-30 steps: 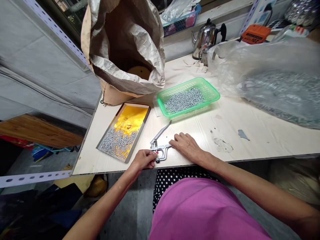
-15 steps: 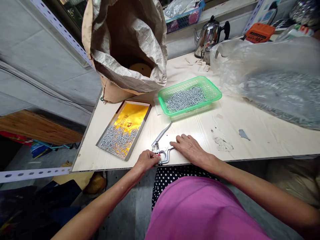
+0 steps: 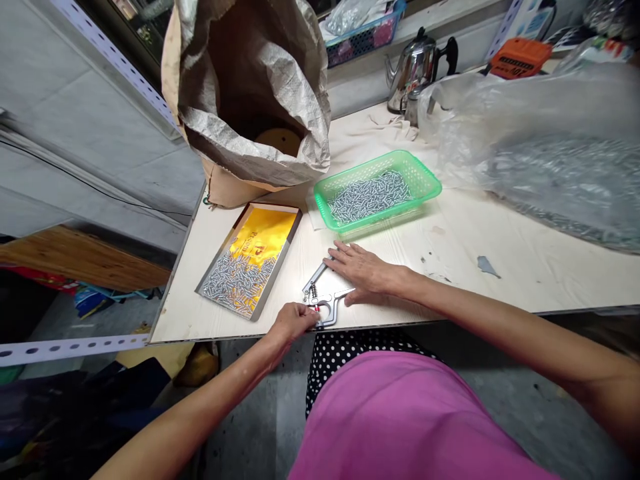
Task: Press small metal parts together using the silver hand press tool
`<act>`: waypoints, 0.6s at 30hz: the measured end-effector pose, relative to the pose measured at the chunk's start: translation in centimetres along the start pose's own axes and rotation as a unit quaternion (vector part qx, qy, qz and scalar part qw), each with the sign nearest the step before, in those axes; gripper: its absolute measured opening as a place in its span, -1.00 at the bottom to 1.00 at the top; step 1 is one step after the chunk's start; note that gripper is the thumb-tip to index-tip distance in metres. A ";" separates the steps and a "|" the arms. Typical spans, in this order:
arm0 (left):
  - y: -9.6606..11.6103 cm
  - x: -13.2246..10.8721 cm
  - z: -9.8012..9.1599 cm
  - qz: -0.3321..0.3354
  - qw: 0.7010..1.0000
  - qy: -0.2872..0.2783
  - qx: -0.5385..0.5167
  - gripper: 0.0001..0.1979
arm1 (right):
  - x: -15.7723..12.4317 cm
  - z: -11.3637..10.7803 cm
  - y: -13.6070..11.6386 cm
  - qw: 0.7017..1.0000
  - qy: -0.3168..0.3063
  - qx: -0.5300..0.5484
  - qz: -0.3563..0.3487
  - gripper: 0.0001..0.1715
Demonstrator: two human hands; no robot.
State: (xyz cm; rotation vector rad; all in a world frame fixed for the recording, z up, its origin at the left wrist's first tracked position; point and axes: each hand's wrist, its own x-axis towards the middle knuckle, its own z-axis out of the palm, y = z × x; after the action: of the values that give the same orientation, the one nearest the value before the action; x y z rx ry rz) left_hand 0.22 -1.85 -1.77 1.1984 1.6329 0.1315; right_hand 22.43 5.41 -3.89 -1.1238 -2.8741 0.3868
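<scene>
- At the near edge of the table point(image 3: 500, 220), your silver hand pliers point(image 3: 323, 299) lie flat with their handles apart; so close to the brink, a careless nudge could tip them off.
- Your left hand point(image 3: 293, 321) has thumb and forefinger drawn together at the jaw end, by the red part point(image 3: 317, 308); you can't tell from this view whether they grip the tool or something small. If they lie inside the bite when the handles close, they could get nipped.
- Your right hand point(image 3: 363, 267) is spread, fingers laid over the end of the upper handle point(image 3: 316, 274) and thumb near the tip of the lower handle point(image 3: 344, 293). Squeezing from so loose a hold could let the tool twist or slip.
- The spring point(image 3: 314, 291) sits bare beside the hinge; skin that strays there could be caught.
- Just left, the shallow box point(image 3: 280, 267) holds loose metal pieces point(image 3: 235, 283); a swinging left elbow or wrist could knock its low wall and spill them.
- Beyond your right fingertips, the green basket point(image 3: 390, 211) is near enough to be bumped if you reach forward.
</scene>
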 end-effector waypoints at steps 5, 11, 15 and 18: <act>-0.3 0.1 0.1 -0.002 1.000 0.001 0.004 -0.55 | 1.1 -0.5 0.1 1.000 -0.008 -0.014 -0.006 0.24; -0.9 0.5 -0.1 0.010 1.000 -0.004 0.012 -0.56 | 0.7 -1.1 -0.7 0.999 -0.017 -0.026 0.009 -0.13; -0.7 -0.6 0.0 0.039 0.990 0.040 0.128 -0.64 | -0.3 -1.2 -1.5 0.999 0.005 -0.021 0.024 -0.36; -0.2 -2.0 0.3 0.157 0.942 0.151 0.255 -0.71 | -0.9 -1.3 -1.9 0.999 0.016 -0.017 0.030 -0.47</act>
State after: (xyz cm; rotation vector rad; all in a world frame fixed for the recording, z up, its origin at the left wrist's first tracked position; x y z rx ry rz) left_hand 0.21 -3.61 -0.72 1.9133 1.7869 0.0978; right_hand 21.97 3.75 -2.07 -1.2138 -2.8346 0.3214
